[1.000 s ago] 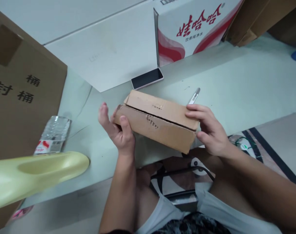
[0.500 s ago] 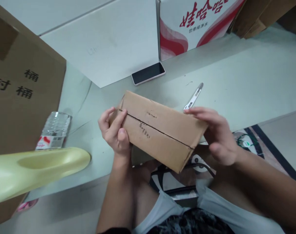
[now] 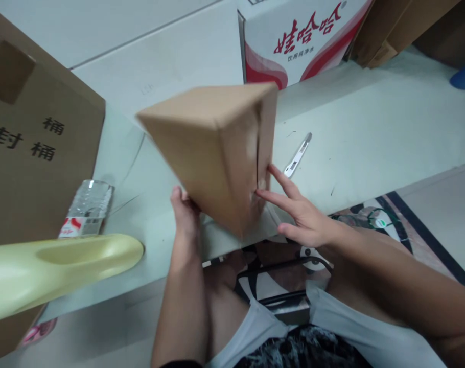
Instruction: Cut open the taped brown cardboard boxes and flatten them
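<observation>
A brown cardboard box (image 3: 190, 153) is held up tilted over the table, its slit end facing right. My left hand (image 3: 185, 212) grips it from below on the left; most of those fingers are hidden behind the box. On the right side, my right hand (image 3: 294, 207) has its fingers spread, two fingertips touching the box near the slit. Just beyond those fingers a white utility knife (image 3: 298, 155) lies on the table.
A large carton (image 3: 37, 179), a clear water bottle (image 3: 87, 204) and a pale yellow curved object (image 3: 64, 266) stand at left. Behind are white panels (image 3: 171, 61), a red-and-white carton (image 3: 294, 46) and brown cardboard (image 3: 393, 30). A blue object (image 3: 464, 75) sits far right on the pale table (image 3: 389, 128).
The box has been raised and turned, so its slit end now faces right and a broad plain side shows. My right hand has shifted left and down. The phone is now hidden behind the box.
</observation>
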`<state>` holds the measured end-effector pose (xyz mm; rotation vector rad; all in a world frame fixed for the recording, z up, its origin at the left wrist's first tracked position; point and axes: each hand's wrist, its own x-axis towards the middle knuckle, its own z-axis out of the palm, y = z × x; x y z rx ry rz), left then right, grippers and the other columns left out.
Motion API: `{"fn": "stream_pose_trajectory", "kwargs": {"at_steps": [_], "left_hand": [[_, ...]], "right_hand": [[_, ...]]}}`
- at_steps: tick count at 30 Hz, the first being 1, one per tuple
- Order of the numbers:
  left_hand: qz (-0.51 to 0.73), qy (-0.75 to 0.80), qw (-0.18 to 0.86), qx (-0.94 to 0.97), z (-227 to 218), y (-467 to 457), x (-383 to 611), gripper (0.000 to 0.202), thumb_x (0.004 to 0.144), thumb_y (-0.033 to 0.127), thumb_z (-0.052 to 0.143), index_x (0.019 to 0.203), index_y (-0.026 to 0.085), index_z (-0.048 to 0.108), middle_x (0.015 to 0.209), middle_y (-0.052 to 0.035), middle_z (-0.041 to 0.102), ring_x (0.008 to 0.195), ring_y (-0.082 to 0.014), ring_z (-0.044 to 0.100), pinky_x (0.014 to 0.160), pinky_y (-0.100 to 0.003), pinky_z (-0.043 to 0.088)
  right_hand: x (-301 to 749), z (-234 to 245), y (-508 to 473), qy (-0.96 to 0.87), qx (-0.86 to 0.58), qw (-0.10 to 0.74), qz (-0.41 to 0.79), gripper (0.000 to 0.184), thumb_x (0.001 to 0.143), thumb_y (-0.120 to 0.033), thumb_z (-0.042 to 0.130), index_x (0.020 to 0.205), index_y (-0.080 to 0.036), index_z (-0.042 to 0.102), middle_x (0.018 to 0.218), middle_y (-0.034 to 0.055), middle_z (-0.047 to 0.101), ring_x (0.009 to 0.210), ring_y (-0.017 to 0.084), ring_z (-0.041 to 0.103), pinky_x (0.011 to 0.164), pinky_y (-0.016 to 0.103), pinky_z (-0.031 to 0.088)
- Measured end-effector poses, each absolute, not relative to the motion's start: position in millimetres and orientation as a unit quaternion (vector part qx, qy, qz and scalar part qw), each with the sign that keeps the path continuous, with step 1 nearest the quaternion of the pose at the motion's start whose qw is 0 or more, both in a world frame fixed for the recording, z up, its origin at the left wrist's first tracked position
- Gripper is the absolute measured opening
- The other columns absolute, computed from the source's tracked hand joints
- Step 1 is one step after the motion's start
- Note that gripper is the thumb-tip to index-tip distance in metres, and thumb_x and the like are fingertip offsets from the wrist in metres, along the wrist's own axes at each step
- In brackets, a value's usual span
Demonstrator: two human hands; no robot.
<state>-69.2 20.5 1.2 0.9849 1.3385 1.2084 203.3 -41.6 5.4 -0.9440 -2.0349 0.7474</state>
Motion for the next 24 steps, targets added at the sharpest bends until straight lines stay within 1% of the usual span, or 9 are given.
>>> {"fn": "stream_pose_trajectory", "kwargs": {"at_steps": [2, 5, 7, 9, 13, 15, 18, 20, 24], "left_hand": [[0.429, 0.547, 0.609, 0.384, 3, 13, -56, 0.075, 0.069, 0.09, 0.05, 0.08, 0.018, 0.068, 0.066, -0.0092, 0.07, 0.078, -0.0288, 0.073, 0.057, -0.032, 0.052], [0.274, 0.543, 0.684, 0.403, 8, 6, -48, 0.062, 0.073, 0.08, 0.058, 0.077, 0.019, 0.068, 0.052, -0.0044, 0.062, 0.052, -0.0216, 0.066, 0.041, -0.025, 0.034], [0.179, 0.556, 0.672, 0.455, 10, 7, -49, 0.052, 0.079, 0.07, 0.057, 0.075, 0.019, 0.068, 0.051, -0.0038, 0.062, 0.046, -0.0189, 0.063, 0.039, -0.024, 0.03], [0.194, 0.619, 0.569, 0.506, 9, 13, -52, 0.039, 0.082, 0.057, 0.06, 0.072, 0.019, 0.066, 0.056, -0.0035, 0.064, 0.05, -0.0169, 0.062, 0.043, -0.023, 0.036], [0.541, 0.635, 0.234, 0.499, 5, 32, -48, 0.03, 0.086, 0.047, 0.056, 0.099, 0.022, 0.067, 0.097, -0.0066, 0.075, 0.089, -0.0211, 0.073, 0.068, -0.03, 0.057], [0.632, 0.513, 0.182, 0.551, 4, 40, -42, 0.04, 0.092, 0.053, 0.049, 0.119, 0.027, 0.065, 0.129, -0.0074, 0.069, 0.124, -0.0256, 0.066, 0.095, -0.04, 0.059], [0.585, 0.398, 0.167, 0.686, 4, 45, -34, 0.044, 0.097, 0.059, 0.046, 0.123, 0.031, 0.068, 0.145, -0.004, 0.061, 0.144, -0.0276, 0.051, 0.127, -0.051, 0.033], [0.545, 0.385, 0.164, 0.727, 4, 45, -33, 0.042, 0.097, 0.058, 0.047, 0.118, 0.029, 0.071, 0.142, -0.0037, 0.061, 0.143, -0.028, 0.051, 0.132, -0.053, 0.022], [0.563, 0.388, 0.155, 0.713, -3, 46, -39, 0.039, 0.096, 0.056, 0.048, 0.113, 0.03, 0.072, 0.135, -0.0031, 0.063, 0.139, -0.029, 0.053, 0.132, -0.056, 0.022]], "right_hand": [[206, 8, -43, -0.781, -0.37, 0.422, 0.273, 0.066, 0.097, -0.062, 0.051, 0.158, -0.04, 0.039, 0.176, -0.0004, 0.01, 0.162, 0.034, 0.014, 0.128, 0.059, 0.025], [211, 8, -40, -0.742, -0.387, 0.486, 0.253, 0.06, 0.1, -0.055, 0.051, 0.157, -0.044, 0.036, 0.174, -0.0004, 0.019, 0.161, 0.031, 0.02, 0.128, 0.059, 0.026], [215, 6, -36, -0.727, -0.399, 0.498, 0.254, 0.051, 0.1, -0.055, 0.051, 0.149, -0.039, 0.046, 0.171, 0.0032, 0.027, 0.159, 0.033, 0.026, 0.126, 0.061, 0.029], [217, 4, -34, -0.727, -0.394, 0.498, 0.262, 0.043, 0.101, -0.054, 0.051, 0.139, -0.033, 0.056, 0.169, 0.0065, 0.032, 0.156, 0.035, 0.032, 0.123, 0.062, 0.034], [213, 4, -32, -0.753, -0.353, 0.481, 0.277, 0.036, 0.1, -0.041, 0.058, 0.136, -0.033, 0.058, 0.169, 0.0061, 0.032, 0.154, 0.031, 0.037, 0.12, 0.054, 0.042], [209, 6, -33, -0.768, -0.337, 0.466, 0.283, 0.037, 0.1, -0.039, 0.059, 0.137, -0.034, 0.058, 0.169, 0.0053, 0.032, 0.154, 0.03, 0.037, 0.119, 0.052, 0.044], [205, 8, -32, -0.772, -0.33, 0.458, 0.292, 0.038, 0.102, -0.041, 0.056, 0.139, -0.036, 0.056, 0.17, 0.0041, 0.032, 0.154, 0.029, 0.037, 0.12, 0.052, 0.043], [207, 6, -30, -0.76, -0.337, 0.461, 0.31, 0.041, 0.106, -0.046, 0.045, 0.145, -0.038, 0.052, 0.167, 0.0039, 0.036, 0.152, 0.027, 0.04, 0.118, 0.051, 0.046], [225, -10, -13, -0.721, -0.453, 0.449, 0.272, 0.043, 0.105, -0.038, 0.04, 0.146, -0.032, 0.053, 0.152, 0.0098, 0.052, 0.138, 0.028, 0.054, 0.108, 0.05, 0.054]]}}
